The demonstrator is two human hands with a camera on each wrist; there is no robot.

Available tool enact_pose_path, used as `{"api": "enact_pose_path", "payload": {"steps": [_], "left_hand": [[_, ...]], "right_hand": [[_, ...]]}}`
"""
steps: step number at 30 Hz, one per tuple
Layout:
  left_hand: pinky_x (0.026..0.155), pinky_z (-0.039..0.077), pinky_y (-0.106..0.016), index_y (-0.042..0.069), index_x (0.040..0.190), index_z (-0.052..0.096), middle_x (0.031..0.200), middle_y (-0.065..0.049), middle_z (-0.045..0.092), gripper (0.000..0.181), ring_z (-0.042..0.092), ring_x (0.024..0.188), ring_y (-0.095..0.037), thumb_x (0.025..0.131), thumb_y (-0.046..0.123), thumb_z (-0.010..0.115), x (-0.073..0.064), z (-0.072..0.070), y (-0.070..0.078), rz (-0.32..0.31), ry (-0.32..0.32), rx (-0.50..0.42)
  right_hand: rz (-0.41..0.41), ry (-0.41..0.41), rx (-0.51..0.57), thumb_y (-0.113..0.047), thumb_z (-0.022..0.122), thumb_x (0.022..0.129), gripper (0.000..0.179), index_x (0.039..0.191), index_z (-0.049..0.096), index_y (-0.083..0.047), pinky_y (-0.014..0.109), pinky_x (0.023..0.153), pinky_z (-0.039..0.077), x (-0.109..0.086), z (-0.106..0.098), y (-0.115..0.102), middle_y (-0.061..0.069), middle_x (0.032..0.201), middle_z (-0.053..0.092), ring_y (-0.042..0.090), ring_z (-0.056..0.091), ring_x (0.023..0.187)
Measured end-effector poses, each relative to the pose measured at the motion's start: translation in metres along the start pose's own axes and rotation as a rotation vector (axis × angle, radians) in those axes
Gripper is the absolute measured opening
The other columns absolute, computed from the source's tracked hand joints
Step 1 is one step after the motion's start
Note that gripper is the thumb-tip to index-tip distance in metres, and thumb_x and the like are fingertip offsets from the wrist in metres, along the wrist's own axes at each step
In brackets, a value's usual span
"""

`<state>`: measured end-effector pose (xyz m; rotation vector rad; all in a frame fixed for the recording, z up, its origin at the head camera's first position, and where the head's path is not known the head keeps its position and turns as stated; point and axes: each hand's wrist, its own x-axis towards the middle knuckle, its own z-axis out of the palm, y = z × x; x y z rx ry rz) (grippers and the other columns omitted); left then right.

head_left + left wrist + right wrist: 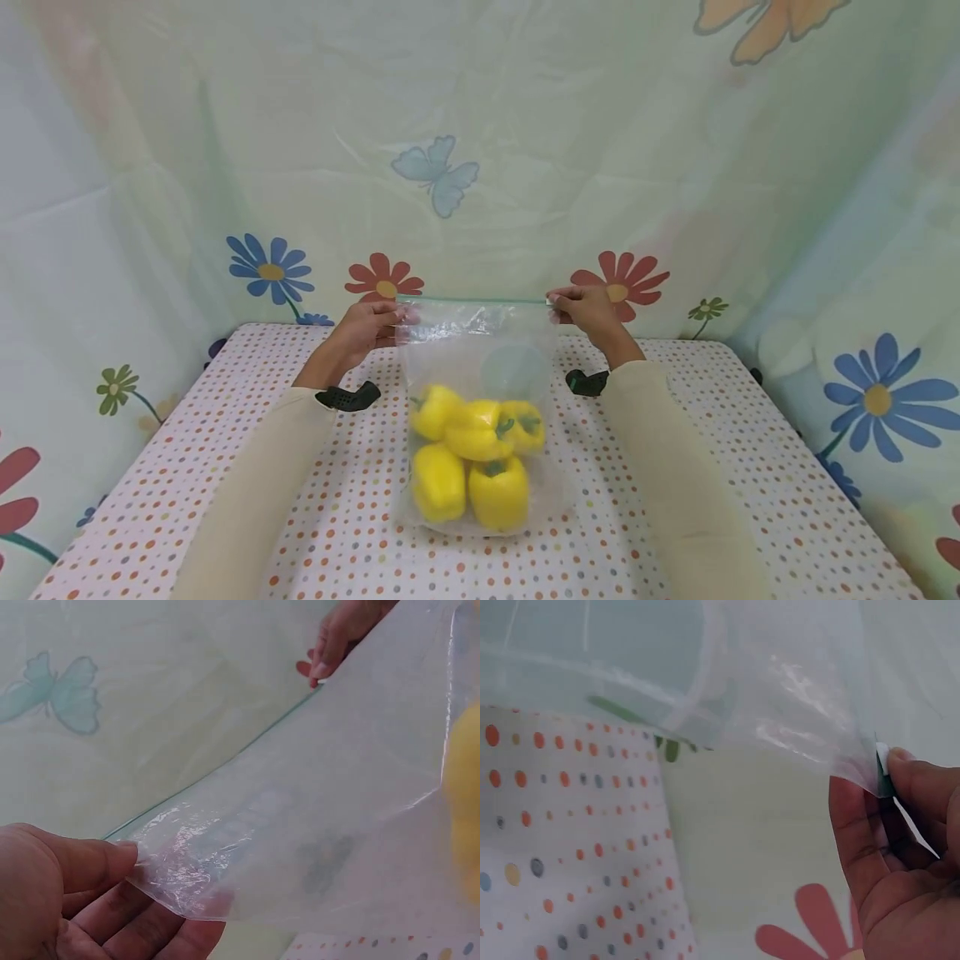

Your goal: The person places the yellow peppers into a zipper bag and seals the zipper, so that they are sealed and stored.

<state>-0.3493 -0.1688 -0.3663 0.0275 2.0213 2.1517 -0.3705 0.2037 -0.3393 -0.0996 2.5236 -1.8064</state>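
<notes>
A clear plastic zip bag (pixel 480 358) stands upright over the table, with several yellow bell peppers (pixel 498 496) in its lower half. Along its top runs a green zip strip (pixel 480 299). My left hand (pixel 363 333) pinches the bag's upper left corner between thumb and fingers; in the left wrist view some fingertips show through the film. At the opposite corner my right hand (pixel 588 315) pinches the end of the strip, where a small white slider (pixel 883 756) sits under the thumb. Between both hands the top edge is stretched nearly straight.
The table (pixel 330 517) wears a white cloth with coloured dots. Behind it and on both sides hangs a curtain (pixel 510 108) printed with flowers and butterflies. A pale blue-green round patch (pixel 516 372) shows on the bag above the peppers. Black wrist devices (pixel 348 397) sit by both sleeves.
</notes>
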Motion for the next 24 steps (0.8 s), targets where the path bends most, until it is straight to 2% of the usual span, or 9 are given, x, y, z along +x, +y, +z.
{"api": "enact_pose_path", "payload": {"steps": [4, 9, 12, 16, 20, 22, 24], "left_hand": [[0.078, 0.056, -0.033, -0.003, 0.127, 0.058, 0.094, -0.004, 0.069, 0.033, 0.068, 0.078, -0.017, 0.097, 0.010, 0.058, 0.005, -0.001, -0.015, -0.032, 0.053, 0.079], [0.081, 0.055, -0.034, -0.001, 0.136, 0.050, 0.110, -0.012, 0.065, 0.041, 0.066, 0.083, -0.019, 0.098, 0.013, 0.056, 0.010, 0.000, -0.029, -0.078, 0.107, 0.177], [0.083, 0.055, -0.035, 0.001, 0.140, 0.047, 0.119, -0.016, 0.061, 0.045, 0.064, 0.089, -0.022, 0.099, 0.015, 0.055, 0.011, 0.001, -0.034, -0.092, 0.125, 0.223], [0.084, 0.054, -0.036, 0.004, 0.143, 0.047, 0.124, -0.017, 0.058, 0.046, 0.063, 0.096, -0.027, 0.101, 0.023, 0.052, 0.010, 0.002, -0.035, -0.087, 0.141, 0.286], [0.082, 0.055, -0.037, 0.002, 0.141, 0.048, 0.125, -0.019, 0.059, 0.049, 0.065, 0.100, -0.030, 0.103, 0.032, 0.046, 0.008, 0.001, -0.030, -0.031, 0.157, 0.346], [0.079, 0.056, -0.036, 0.001, 0.139, 0.050, 0.123, -0.019, 0.061, 0.049, 0.066, 0.098, -0.030, 0.103, 0.034, 0.042, 0.005, 0.001, -0.027, 0.030, 0.158, 0.446], [0.073, 0.055, -0.035, 0.001, 0.138, 0.051, 0.112, -0.021, 0.064, 0.048, 0.065, 0.087, -0.032, 0.104, 0.033, 0.039, 0.003, -0.001, -0.023, 0.116, 0.141, 0.586]], "right_hand": [[0.049, 0.047, 0.009, -0.017, 0.057, 0.098, 0.032, 0.123, 0.063, 0.003, 0.029, 0.086, 0.052, 0.002, 0.010, 0.010, 0.017, 0.114, 0.061, 0.021, 0.066, 0.090], [0.095, 0.072, 0.034, -0.012, 0.053, 0.100, 0.030, 0.125, 0.061, 0.002, 0.035, 0.094, 0.049, 0.005, 0.017, 0.018, 0.018, 0.120, 0.059, 0.026, 0.062, 0.097], [0.106, 0.057, 0.032, -0.010, 0.052, 0.100, 0.033, 0.130, 0.058, 0.001, 0.036, 0.094, 0.048, 0.008, 0.019, 0.023, 0.018, 0.124, 0.057, 0.028, 0.060, 0.101], [0.090, 0.014, 0.005, -0.013, 0.050, 0.101, 0.045, 0.144, 0.044, -0.002, 0.038, 0.096, 0.047, 0.008, 0.015, 0.026, 0.021, 0.133, 0.052, 0.031, 0.058, 0.111], [0.030, 0.004, -0.037, -0.018, 0.047, 0.102, 0.050, 0.149, 0.037, -0.003, 0.039, 0.097, 0.046, 0.004, 0.002, 0.025, 0.022, 0.138, 0.049, 0.033, 0.056, 0.118], [-0.014, -0.003, -0.085, -0.020, 0.046, 0.103, 0.050, 0.148, 0.038, -0.001, 0.041, 0.098, 0.045, 0.000, -0.006, 0.024, 0.023, 0.138, 0.048, 0.035, 0.056, 0.119], [-0.046, -0.004, -0.172, -0.022, 0.045, 0.103, 0.048, 0.145, 0.041, 0.000, 0.044, 0.099, 0.044, -0.005, -0.015, 0.024, 0.023, 0.138, 0.049, 0.036, 0.055, 0.120]]}}
